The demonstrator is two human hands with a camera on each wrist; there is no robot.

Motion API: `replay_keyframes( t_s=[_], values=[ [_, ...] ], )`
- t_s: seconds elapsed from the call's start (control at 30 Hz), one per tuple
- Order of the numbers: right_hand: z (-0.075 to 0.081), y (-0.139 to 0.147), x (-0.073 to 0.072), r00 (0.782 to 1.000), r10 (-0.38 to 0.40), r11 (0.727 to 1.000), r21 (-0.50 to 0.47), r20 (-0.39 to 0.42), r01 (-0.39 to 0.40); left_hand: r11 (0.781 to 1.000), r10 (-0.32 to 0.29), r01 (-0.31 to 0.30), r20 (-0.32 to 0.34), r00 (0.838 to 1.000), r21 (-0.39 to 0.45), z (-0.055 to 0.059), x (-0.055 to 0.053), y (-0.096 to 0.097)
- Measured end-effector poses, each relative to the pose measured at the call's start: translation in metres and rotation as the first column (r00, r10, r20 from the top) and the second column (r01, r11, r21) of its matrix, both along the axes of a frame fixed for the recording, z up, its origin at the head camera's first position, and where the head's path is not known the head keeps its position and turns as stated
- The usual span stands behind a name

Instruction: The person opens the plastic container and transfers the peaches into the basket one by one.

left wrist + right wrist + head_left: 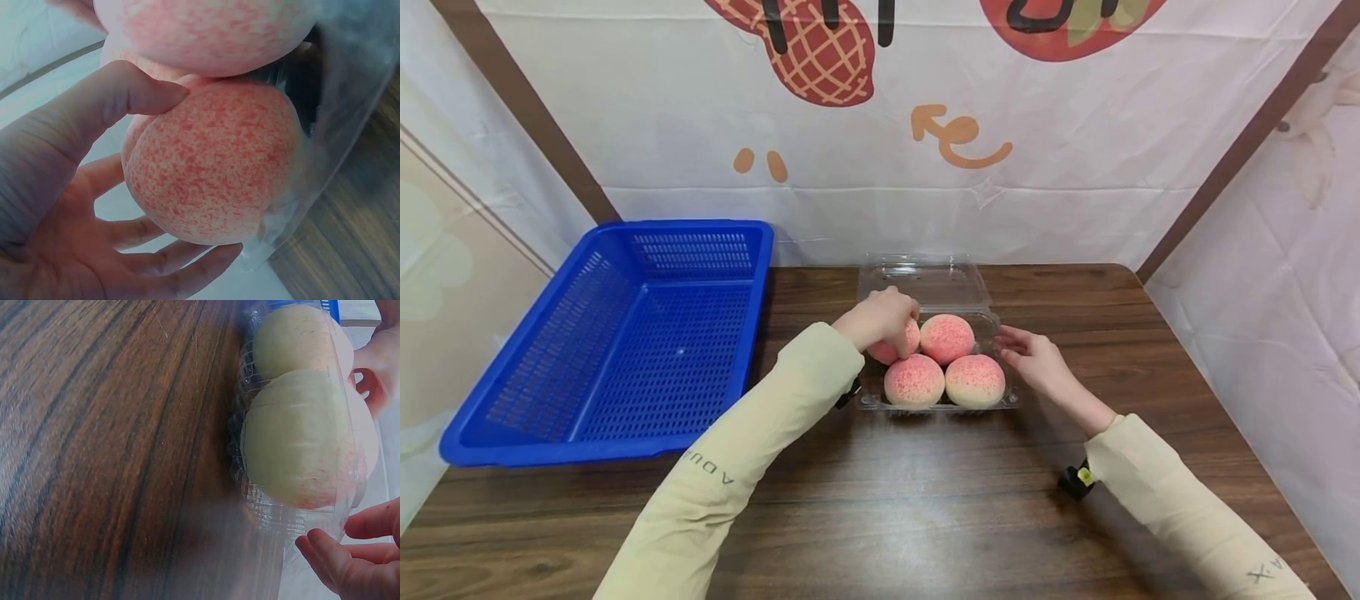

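Note:
A clear plastic clamshell box (877, 392) stands on the table with its lid (925, 283) folded back, holding several pink-and-cream peaches. My left hand (880, 318) grips the back-left peach (212, 162), thumb on its upper side and fingers spread around its far side. Beside it sit the back-right peach (947, 339), the front-left peach (913, 382) and the front-right peach (975, 382). My right hand (1037, 363) pinches the box's right rim between thumb and fingertips, as the right wrist view shows.
A large blue plastic basket (752, 333) with slotted walls stands at the left of the brown wood-grain table (925, 500). Behind the table hangs a printed white cloth (865, 208), close behind the folded-back lid.

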State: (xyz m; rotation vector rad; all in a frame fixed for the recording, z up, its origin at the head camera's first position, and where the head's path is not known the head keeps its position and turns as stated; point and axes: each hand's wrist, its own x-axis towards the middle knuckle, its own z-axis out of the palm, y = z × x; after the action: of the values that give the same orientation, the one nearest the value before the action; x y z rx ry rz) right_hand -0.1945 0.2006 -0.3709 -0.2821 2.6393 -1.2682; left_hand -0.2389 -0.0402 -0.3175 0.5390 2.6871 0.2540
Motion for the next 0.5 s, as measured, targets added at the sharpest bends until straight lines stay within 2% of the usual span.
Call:
replay_keyframes(
  t_s=[0.27, 0.5],
  values=[
    [0.000, 0.001, 0.000, 1.000, 0.002, 1.000, 0.011, -0.006, -0.002, 1.000, -0.021, 0.021, -0.008, 1.000, -0.005, 0.008, 0.001, -0.001],
    [0.002, -0.001, 0.001, 1.000, 0.001, 1.000, 0.006, -0.001, -0.001, 0.997, -0.071, 0.070, -0.018, 0.997, -0.044, 0.012, -0.002, -0.001]
  ],
)
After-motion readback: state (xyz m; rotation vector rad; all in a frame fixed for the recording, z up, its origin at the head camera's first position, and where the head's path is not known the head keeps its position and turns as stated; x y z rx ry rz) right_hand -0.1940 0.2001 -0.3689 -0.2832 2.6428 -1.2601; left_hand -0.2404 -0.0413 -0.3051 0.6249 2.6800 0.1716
